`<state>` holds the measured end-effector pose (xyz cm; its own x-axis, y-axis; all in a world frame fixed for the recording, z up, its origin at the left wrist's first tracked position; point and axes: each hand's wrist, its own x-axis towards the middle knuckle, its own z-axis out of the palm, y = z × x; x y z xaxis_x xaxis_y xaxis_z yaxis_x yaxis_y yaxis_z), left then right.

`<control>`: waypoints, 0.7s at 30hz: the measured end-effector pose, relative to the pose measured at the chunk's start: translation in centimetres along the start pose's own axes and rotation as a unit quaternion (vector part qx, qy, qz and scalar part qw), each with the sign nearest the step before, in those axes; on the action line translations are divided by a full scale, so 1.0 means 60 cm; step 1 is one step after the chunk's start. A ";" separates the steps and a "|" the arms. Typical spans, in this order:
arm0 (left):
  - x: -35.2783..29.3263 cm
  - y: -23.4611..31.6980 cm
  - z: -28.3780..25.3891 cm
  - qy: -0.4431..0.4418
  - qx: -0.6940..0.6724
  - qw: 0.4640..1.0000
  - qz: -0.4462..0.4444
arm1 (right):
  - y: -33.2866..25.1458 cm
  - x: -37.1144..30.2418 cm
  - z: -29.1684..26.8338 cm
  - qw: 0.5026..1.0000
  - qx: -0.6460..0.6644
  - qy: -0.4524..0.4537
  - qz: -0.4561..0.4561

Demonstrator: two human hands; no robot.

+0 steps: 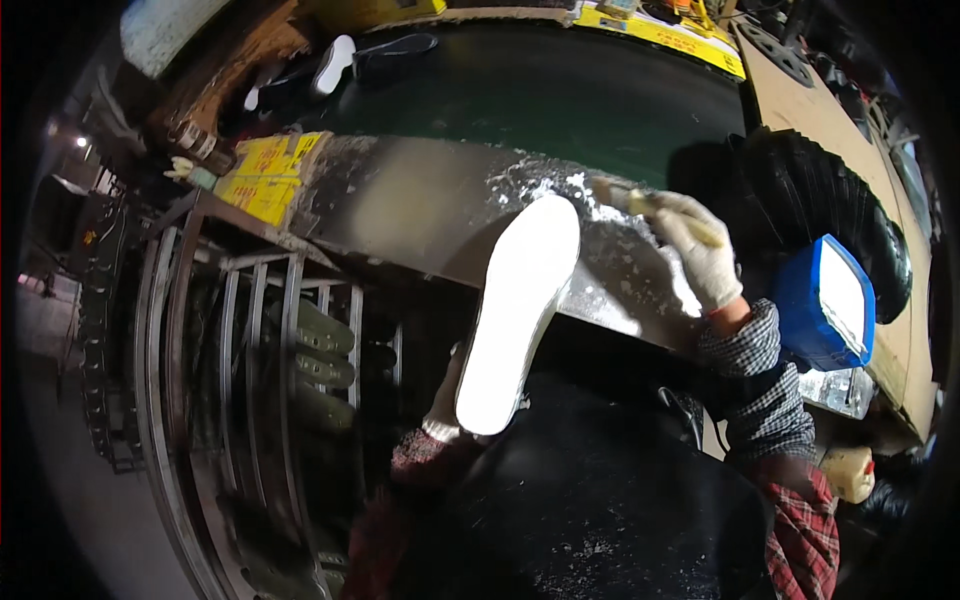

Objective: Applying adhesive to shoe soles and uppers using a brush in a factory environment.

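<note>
A shoe (520, 310) stands out in the middle, its bright white sole facing up and its toe pointing away from me. My left hand (445, 400), in a pale glove, grips it near the heel from beneath; most of those fingers are behind the sole. Over the metal ledge, to the right of the toe, my gloved right hand (697, 250) is closed round a brush (640, 204) with a yellowish handle. The brush head, slightly blurred, is just above the white-smeared ledge (440, 200), apart from the shoe.
Beyond the ledge runs a dark green belt (560, 100), with a white-soled shoe (335, 65) at its far left. At right stands a blue tub (822, 310) with white stuff in it, beside a black ribbed bundle (825, 200). A metal rack (290, 330) holding several greenish pieces is at left.
</note>
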<state>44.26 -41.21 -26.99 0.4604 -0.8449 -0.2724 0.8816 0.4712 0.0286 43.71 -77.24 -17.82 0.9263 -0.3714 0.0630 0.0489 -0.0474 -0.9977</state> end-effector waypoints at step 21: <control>0.203 0.183 0.195 0.083 0.398 0.883 0.236 | -0.156 -0.176 -0.066 0.913 -0.149 -0.092 -0.368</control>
<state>60.79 -49.28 -18.77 0.8326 -0.5222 -0.1848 0.4198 0.3773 0.8255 31.97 -76.54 -9.05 0.7322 0.0225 0.6807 0.6047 -0.4814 -0.6345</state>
